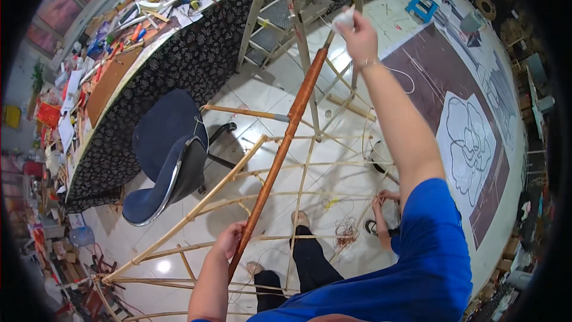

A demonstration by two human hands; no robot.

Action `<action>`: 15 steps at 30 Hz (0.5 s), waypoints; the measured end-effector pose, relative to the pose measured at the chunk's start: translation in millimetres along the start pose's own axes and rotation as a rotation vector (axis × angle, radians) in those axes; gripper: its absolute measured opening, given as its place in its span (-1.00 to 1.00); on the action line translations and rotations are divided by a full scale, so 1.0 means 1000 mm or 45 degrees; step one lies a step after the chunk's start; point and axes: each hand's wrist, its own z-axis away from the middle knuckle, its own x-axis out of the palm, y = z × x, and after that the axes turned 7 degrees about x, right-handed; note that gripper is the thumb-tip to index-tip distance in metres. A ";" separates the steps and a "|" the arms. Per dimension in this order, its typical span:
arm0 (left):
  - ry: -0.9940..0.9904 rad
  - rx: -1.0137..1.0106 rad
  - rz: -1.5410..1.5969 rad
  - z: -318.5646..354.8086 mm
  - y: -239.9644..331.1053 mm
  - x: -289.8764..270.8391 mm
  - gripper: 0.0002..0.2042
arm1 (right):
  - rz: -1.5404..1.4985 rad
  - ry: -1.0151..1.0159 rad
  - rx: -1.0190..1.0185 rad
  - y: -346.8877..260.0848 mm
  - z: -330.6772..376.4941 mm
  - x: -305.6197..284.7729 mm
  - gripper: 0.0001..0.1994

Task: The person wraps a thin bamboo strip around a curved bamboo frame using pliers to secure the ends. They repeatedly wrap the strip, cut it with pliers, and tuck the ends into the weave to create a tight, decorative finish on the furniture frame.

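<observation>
fingers of my left hand (229,240) are curled around the low end of the one reddish-brown pole (285,143); my right hand (357,36) is raised by its top, pinching a white wad (344,19). best, i think, to hold the bottom firm and keep the pole against the bamboo frame (238,173). one blue chair (167,155), one stepladder (286,12), another person's two hands (384,200) low at the frame.

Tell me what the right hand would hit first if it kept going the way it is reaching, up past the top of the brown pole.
Probably the stepladder. The right hand, raised with something white in its fingers at the top of the brown pole, points toward the ladder's upper steps and tray. Depth is unclear, so it might pass beside it.
</observation>
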 end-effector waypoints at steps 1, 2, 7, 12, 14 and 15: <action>0.120 0.080 0.029 0.007 -0.002 0.002 -0.72 | -0.070 0.051 0.020 0.001 -0.029 0.006 -0.68; 0.246 0.159 0.059 0.017 -0.006 0.003 -0.71 | -0.143 0.099 0.043 0.002 -0.056 0.014 -0.67; 0.601 0.523 -0.011 0.067 -0.044 -0.040 -0.83 | 0.351 0.260 -0.071 0.048 -0.177 0.011 -0.68; 1.174 0.578 0.210 0.133 -0.090 -0.063 -0.89 | 0.509 0.168 -0.049 0.058 -0.232 0.032 -0.70; 1.262 0.647 0.243 0.152 -0.101 -0.063 -0.89 | 0.581 0.128 -0.123 0.065 -0.242 0.037 -0.69; 1.128 0.768 0.249 0.163 -0.129 -0.097 -0.86 | 0.617 0.136 -0.135 0.073 -0.251 0.042 -0.69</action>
